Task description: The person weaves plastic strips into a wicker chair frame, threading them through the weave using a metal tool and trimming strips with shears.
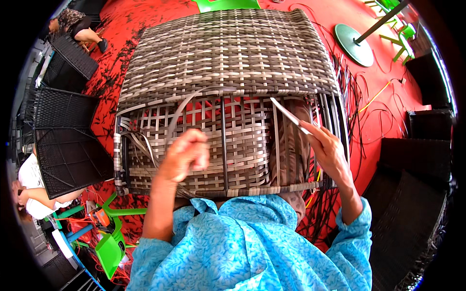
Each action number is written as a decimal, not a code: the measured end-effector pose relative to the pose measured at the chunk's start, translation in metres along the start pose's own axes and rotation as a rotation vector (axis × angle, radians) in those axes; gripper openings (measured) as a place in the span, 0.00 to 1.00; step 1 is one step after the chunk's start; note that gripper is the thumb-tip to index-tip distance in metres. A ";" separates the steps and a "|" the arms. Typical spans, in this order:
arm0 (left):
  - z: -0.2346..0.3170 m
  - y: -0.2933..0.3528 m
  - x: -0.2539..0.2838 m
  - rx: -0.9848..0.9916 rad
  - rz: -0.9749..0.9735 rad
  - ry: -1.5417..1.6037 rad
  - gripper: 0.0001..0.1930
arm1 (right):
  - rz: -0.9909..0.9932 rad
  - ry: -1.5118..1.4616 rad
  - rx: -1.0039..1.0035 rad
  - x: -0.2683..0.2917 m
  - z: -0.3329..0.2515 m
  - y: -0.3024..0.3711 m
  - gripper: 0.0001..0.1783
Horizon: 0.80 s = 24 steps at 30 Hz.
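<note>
A wicker furniture frame (228,53) of woven grey-brown strips lies across my lap, its near side partly unwoven with dark bars showing. Over the opening, my left hand (187,153) is curled closed and slightly blurred. A loose grey strip (175,116) arches from the woven edge down to beside that hand; whether the fingers grip it is hidden. My right hand (327,148) pinches a flat, pale, blade-like piece (290,111), its tip pointing up-left at the woven edge. More loose strip ends (141,138) curl at the frame's left side.
Dark wicker pieces (70,140) stand on the left, and black ones (412,208) on the right. Cut scraps and long strips (320,213) litter the red floor. A round base with a pole (353,46) stands far right. Two people sit at left, one far (80,26), one nearer (34,186).
</note>
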<state>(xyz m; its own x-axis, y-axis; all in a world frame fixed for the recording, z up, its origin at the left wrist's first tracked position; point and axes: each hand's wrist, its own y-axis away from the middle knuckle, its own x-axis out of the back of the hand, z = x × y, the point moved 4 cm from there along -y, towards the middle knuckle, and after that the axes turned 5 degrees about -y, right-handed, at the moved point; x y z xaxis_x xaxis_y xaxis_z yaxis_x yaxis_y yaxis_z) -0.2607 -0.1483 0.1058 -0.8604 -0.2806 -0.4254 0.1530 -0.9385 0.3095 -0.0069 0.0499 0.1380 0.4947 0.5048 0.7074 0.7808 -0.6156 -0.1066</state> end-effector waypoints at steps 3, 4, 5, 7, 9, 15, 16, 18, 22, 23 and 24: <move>0.020 0.032 0.060 -0.204 0.275 0.054 0.04 | -0.042 0.184 0.072 -0.014 -0.019 -0.034 0.15; 0.023 0.042 0.075 -0.179 0.319 -0.034 0.04 | -0.044 0.223 0.109 -0.017 -0.025 -0.044 0.13; 0.023 0.049 0.087 -0.153 0.362 -0.122 0.04 | -0.046 0.226 0.107 -0.020 -0.028 -0.054 0.13; 0.020 0.057 0.098 -0.064 0.364 -0.147 0.05 | -0.090 0.333 0.147 -0.026 -0.035 -0.071 0.12; 0.009 0.059 0.111 0.007 0.367 -0.147 0.05 | -0.126 0.378 0.144 -0.029 -0.039 -0.084 0.12; -0.008 0.056 0.150 -0.104 0.284 0.098 0.06 | -0.247 0.499 0.173 -0.045 -0.050 -0.108 0.11; -0.010 0.056 0.154 -0.093 0.259 0.111 0.07 | -0.248 0.490 0.192 -0.045 -0.052 -0.112 0.10; -0.013 0.055 0.158 -0.082 0.235 0.126 0.07 | -0.321 0.590 0.191 -0.049 -0.064 -0.123 0.09; -0.017 0.051 0.159 -0.076 0.215 0.111 0.08 | -0.385 0.770 0.284 -0.054 -0.085 -0.130 0.05; -0.018 0.050 0.159 -0.070 0.204 0.111 0.08 | -0.361 0.833 0.305 -0.057 -0.093 -0.130 0.04; -0.019 0.049 0.159 -0.069 0.205 0.114 0.08 | -0.397 0.897 0.253 -0.060 -0.095 -0.130 0.04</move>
<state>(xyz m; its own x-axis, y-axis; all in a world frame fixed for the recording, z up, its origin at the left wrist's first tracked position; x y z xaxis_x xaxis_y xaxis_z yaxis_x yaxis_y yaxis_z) -0.3813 -0.2426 0.0370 -0.7483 -0.4840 -0.4537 0.3551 -0.8699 0.3423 -0.1742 0.0419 0.1756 -0.2060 -0.0599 0.9767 0.9359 -0.3035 0.1788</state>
